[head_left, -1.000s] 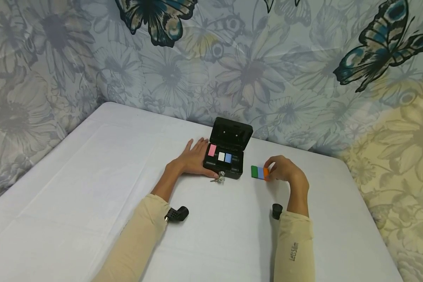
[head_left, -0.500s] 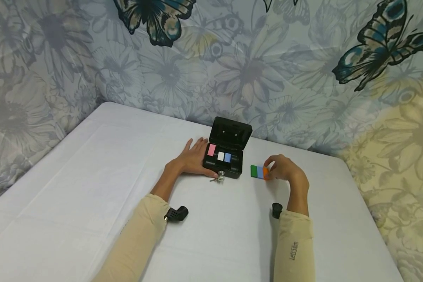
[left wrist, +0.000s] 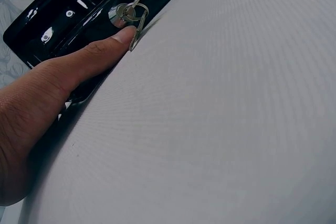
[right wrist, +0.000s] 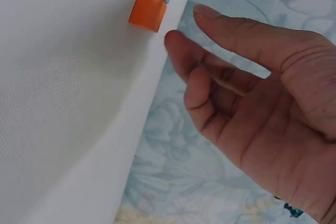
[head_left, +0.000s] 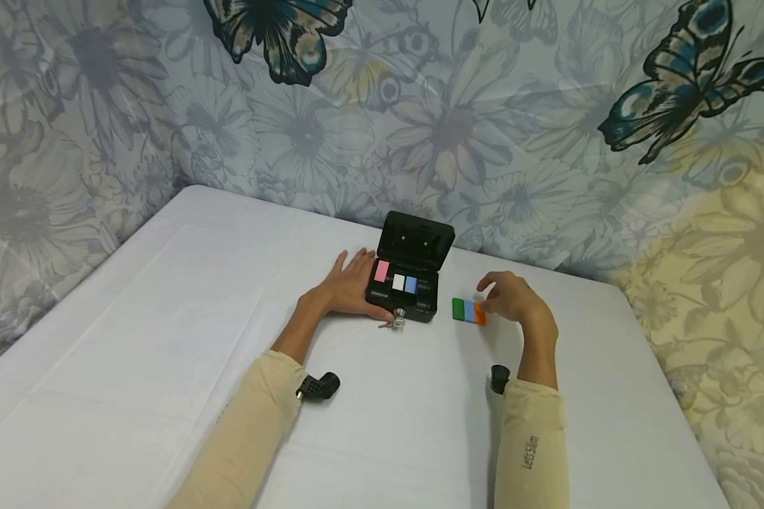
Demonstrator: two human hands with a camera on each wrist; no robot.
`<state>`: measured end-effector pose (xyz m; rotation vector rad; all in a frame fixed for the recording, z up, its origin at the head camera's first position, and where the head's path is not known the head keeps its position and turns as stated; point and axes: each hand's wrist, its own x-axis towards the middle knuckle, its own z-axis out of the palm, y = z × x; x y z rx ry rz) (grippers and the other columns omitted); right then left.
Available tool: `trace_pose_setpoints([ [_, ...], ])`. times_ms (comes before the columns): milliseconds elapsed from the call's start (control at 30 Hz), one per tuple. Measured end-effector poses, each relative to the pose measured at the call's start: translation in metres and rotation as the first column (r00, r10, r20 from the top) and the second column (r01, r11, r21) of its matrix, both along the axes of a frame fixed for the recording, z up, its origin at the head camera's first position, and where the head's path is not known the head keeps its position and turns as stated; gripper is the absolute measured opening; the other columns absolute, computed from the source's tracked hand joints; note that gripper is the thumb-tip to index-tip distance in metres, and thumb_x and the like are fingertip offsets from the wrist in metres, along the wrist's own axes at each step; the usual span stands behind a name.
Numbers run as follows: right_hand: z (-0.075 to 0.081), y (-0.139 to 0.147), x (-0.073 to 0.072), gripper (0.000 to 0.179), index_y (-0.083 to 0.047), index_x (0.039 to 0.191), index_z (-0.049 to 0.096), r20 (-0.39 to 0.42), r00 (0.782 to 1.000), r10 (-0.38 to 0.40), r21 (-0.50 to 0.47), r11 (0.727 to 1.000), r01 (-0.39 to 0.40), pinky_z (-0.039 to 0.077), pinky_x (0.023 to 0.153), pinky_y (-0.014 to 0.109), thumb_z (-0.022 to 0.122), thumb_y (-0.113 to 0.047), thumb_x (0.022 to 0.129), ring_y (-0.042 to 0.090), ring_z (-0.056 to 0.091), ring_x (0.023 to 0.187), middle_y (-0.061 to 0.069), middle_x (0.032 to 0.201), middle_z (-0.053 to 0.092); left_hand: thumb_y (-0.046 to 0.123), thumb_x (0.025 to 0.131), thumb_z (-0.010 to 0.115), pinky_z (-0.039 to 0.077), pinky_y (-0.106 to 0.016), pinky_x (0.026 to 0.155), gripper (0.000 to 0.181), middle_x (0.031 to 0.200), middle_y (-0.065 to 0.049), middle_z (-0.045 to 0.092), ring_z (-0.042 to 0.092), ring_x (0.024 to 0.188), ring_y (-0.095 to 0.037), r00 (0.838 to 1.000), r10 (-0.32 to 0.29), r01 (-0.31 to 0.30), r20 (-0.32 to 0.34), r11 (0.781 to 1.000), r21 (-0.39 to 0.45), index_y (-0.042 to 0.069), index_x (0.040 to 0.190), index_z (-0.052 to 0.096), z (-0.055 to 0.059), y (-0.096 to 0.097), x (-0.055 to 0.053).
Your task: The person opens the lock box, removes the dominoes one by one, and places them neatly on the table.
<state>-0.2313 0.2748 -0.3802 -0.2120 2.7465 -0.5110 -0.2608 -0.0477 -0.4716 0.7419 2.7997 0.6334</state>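
A small black cash box (head_left: pixel 402 309) stands with its lid (head_left: pixel 417 240) raised; a pink block (head_left: pixel 382 271), a white block (head_left: pixel 398 282) and a blue block (head_left: pixel 410 285) lie in its tray. My left hand (head_left: pixel 350 288) rests along the box's left side, fingers extended and thumb at the front by the lock. Keys (left wrist: pixel 137 17) hang from that lock. To the right of the box, a green block (head_left: pixel 458 309), a light blue block (head_left: pixel 469 311) and an orange block (right wrist: pixel 148 10) lie side by side. Just right of the orange one, my right hand (head_left: pixel 514 297) holds nothing, thumb and fingertips apart.
A white cloth covers the table (head_left: pixel 395 424). Behind it hangs a flowered backdrop (head_left: pixel 458 127) with butterflies, close to the table's back edge. Black wrist cameras (head_left: pixel 320 387) stick out from both beige sleeves.
My right hand has let go of the orange block and lifted slightly up from it. The row of blocks stays put, and my left hand has not moved.
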Motion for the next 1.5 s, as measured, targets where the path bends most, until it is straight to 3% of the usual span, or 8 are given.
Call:
trace_pose_setpoints([
  [167,-0.001,-0.005,-0.001,0.032,0.004,0.128,0.064,-0.074,0.997,0.037,-0.034,0.999,-0.039,0.056,0.090,0.053,0.066,-0.008,0.099,0.042,0.065,0.109,0.030,0.120,0.069,0.071,0.076,0.078,-0.006,-0.057,0.133,0.135,0.178,-0.017,0.007,-0.001,0.167,-0.030,1.000,0.001,-0.001,0.002,1.000,0.001,0.001,0.168,0.006,-0.001,0.000,0.000],
  [467,-0.006,-0.025,-0.005,0.023,0.007,0.121,0.066,-0.139,0.990,0.030,-0.165,0.985,-0.054,0.061,0.088,0.044,0.062,-0.003,0.101,0.035,0.073,0.097,0.025,0.112,0.070,0.068,0.077,0.077,-0.007,-0.057,0.133,0.133,0.177,-0.018,0.007,-0.001,0.167,-0.032,1.000,-0.011,0.011,0.000,1.000,0.022,-0.001,0.167,0.006,-0.003,0.002,-0.001],
  [667,-0.011,-0.045,-0.008,0.021,0.010,0.119,0.066,-0.217,0.975,0.054,-0.245,0.964,-0.108,0.061,0.087,0.046,0.057,0.003,0.102,0.040,0.074,0.096,0.028,0.112,0.072,0.069,0.077,0.076,-0.008,-0.057,0.133,0.134,0.178,-0.017,0.006,-0.002,0.167,-0.031,1.000,-0.008,0.008,0.010,1.000,0.013,0.000,0.167,0.006,-0.002,0.001,0.000],
  [900,-0.015,-0.081,-0.008,0.020,0.008,0.119,0.067,-0.291,0.954,0.072,-0.296,0.941,-0.161,0.062,0.087,0.046,0.061,0.003,0.101,0.036,0.075,0.096,0.025,0.114,0.073,0.070,0.077,0.076,-0.009,-0.057,0.133,0.133,0.178,-0.016,0.006,-0.003,0.167,-0.030,1.000,-0.003,0.003,0.028,1.000,0.021,0.004,0.168,0.006,-0.003,0.001,-0.001],
  [1233,-0.024,-0.121,-0.005,0.028,0.007,0.128,0.062,-0.319,0.937,0.141,-0.325,0.913,-0.247,0.059,0.103,0.048,0.062,0.005,0.100,0.038,0.073,0.114,0.025,0.123,0.072,0.071,0.078,0.075,-0.005,-0.059,0.133,0.130,0.178,-0.016,0.009,0.001,0.167,-0.030,1.000,-0.010,0.010,0.000,1.000,0.016,0.003,0.167,0.011,-0.003,-0.001,-0.001],
  [1500,-0.030,-0.131,-0.005,0.037,0.003,0.141,0.053,-0.301,0.945,0.130,-0.308,0.924,-0.225,0.053,0.112,0.049,0.054,0.004,0.105,0.036,0.066,0.131,0.024,0.138,0.068,0.073,0.077,0.075,-0.005,-0.058,0.133,0.132,0.178,-0.015,0.009,0.000,0.167,-0.029,1.000,-0.006,0.006,0.000,1.000,0.009,0.003,0.168,0.010,-0.002,0.000,-0.002],
])
